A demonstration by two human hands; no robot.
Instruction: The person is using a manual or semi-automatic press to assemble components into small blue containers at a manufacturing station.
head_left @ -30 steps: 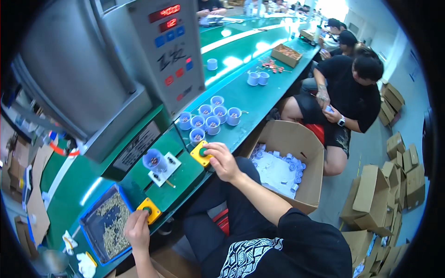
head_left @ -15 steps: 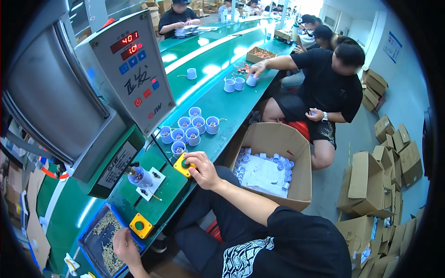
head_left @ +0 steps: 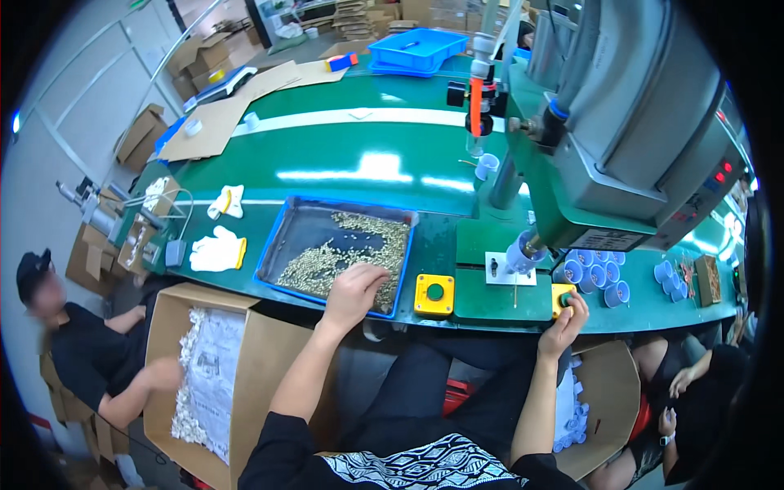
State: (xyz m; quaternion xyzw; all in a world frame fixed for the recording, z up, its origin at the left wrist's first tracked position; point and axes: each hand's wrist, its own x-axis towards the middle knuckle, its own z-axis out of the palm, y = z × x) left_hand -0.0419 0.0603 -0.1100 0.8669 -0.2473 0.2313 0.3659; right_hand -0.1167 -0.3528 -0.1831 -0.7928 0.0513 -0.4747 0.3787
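Nearest to us, our two forearms rise from the lower edge over dark trousers. On our left stands an open cardboard box [head_left: 245,367] with pale small parts on a printed sheet inside; on our right a second box [head_left: 608,392] holds bluish-white pieces.

Our left hand [head_left: 353,292] lies palm down in the blue tray [head_left: 273,253], fingers curled loosely into the heap of small brass-coloured parts [head_left: 359,253] (whether any are pinched between the fingers we cannot tell). The tray sits at the near edge of the green bench [head_left: 367,163], just left of a yellow button box [head_left: 434,295] with a green button.

Our right hand [head_left: 565,320] rests on a second yellow button box [head_left: 561,299] at the bench edge, thumb on its top, fingers folded around its front; it grips nothing loose.

Between the two boxes a green plate [head_left: 498,302] carries a small white fixture [head_left: 510,269] under the nozzle of the grey press machine [head_left: 637,139]. Right of it stand small blue cups [head_left: 600,273] in a cluster.

Further left lie two white work gloves [head_left: 217,249]. Beyond, flat cardboard sheets [head_left: 245,98] and a blue crate [head_left: 416,49] sit on the far bench.
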